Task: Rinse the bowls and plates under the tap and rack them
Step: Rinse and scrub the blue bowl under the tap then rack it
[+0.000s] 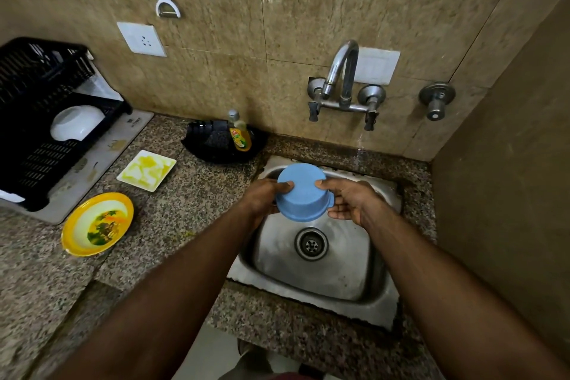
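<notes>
While your left hand [262,199] and right hand [348,202] clasp one round blue plastic bowl [303,194] upside down over the steel sink [324,281], fingers curl around its sides. One white bowl [77,122] sits in the black slatted rack [34,139]. Two plates wait on speckled granite: one round yellow plate [97,224], one square white plate [146,170].

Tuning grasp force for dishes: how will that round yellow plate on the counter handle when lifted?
The yellow plate looks rigid and shallow, so it probably will not flex. Food residue and a glossy surface suggest a slippery grip. It lies flat on the counter, so fingers likely must hook its raised rim.
</notes>
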The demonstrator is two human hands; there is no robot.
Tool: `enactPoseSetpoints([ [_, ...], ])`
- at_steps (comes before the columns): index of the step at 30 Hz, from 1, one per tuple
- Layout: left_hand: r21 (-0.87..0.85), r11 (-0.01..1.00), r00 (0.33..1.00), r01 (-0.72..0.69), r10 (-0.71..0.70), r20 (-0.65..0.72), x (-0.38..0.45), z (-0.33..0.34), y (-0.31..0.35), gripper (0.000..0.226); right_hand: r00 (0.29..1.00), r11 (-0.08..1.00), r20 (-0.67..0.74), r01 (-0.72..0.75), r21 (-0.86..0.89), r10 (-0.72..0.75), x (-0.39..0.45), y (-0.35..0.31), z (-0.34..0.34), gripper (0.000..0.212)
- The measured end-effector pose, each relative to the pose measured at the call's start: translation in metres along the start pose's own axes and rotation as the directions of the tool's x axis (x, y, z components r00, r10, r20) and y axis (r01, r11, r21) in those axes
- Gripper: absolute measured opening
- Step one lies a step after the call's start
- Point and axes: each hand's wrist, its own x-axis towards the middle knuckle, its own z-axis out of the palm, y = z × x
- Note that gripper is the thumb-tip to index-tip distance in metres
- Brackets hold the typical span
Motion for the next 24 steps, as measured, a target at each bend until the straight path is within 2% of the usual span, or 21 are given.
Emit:
enactPoseSetpoints([
  [5,0.01,0.999,0.999,0.036,-0.036,-0.031,-0.001,-0.008,-0.008,0.041,0.997,0.999,0.069,-0.043,-0.02,0.044,-0.001,0.005,0.008,0.048],
  [9,-0.04,0.999,0.999,-0.019,0.017,-0.045,-0.007,-0.028,0.0,0.027,0.994,1.0,0.105,-0.03,0.009,0.029,0.001,0.001,0.022,0.047],
  [11,-0.013,0.999,0.996,-0.037,0.036,-0.077,-0.009,-0.046,0.009,0.032,0.992,0.999,0.122,-0.031,0.036,0.027,0.003,-0.004,0.031,0.045],
  [13,0.069,0.997,0.992,-0.024,0.032,-0.123,-0.013,-0.071,0.015,0.035,0.992,0.999,0.123,-0.044,0.029,0.04,0.005,-0.006,0.045,0.048],
  [16,0.183,0.983,0.975,0.028,0.013,-0.221,-0.017,-0.117,0.014,0.021,0.991,0.998,0.122,-0.066,0.016,0.063,0.007,-0.008,0.076,0.053],
  [19,0.216,0.976,0.959,0.041,0.022,-0.282,-0.027,-0.168,0.017,0.009,0.985,0.996,0.153,-0.083,0.032,0.077,0.009,-0.016,0.124,0.054],
  [22,0.332,0.943,0.941,0.006,0.107,-0.322,-0.035,-0.227,0.027,0.007,0.976,0.996,0.21,-0.072,0.048,0.061,0.013,-0.036,0.188,0.055],
  [24,0.476,0.879,0.91,-0.024,0.216,-0.354,-0.041,-0.277,0.044,0.013,0.962,0.998,0.267,-0.058,0.033,0.047,0.019,-0.053,0.244,0.054],
])
